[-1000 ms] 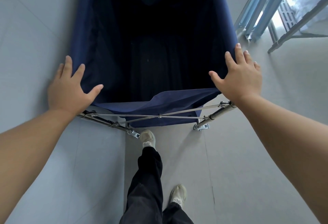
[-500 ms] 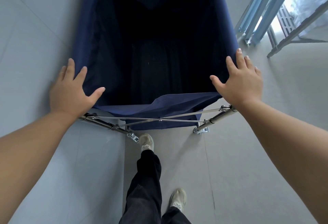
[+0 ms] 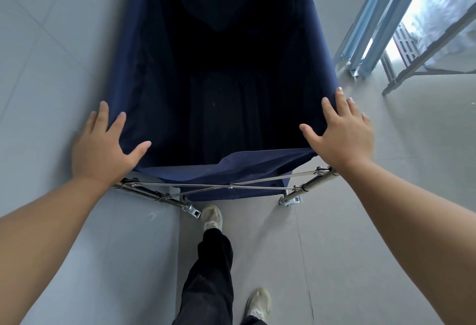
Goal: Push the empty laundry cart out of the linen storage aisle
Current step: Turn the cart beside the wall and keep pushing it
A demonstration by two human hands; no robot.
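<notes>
Fingers (image 3: 104,116): spread straight; left hand (image 3: 100,154), right hand (image 3: 342,134) press laundry cart (image 3: 226,80) rim.
Progress: empty cart judged mid-push; exit beyond fingers unseen.

Cart (image 3: 224,80): navy fabric bag (image 3: 144,67) slung on a chrome folding frame (image 3: 309,187). Bag interior dark, nothing in it. Left hand (image 3: 103,152) lies flat on the near left rim corner, right hand (image 3: 342,134) flat on the near right. Near rim sags between the hands. Just below it, two thin rods (image 3: 230,185) cross. Tubes slant down from under each wrist to castors (image 3: 193,211)
</notes>
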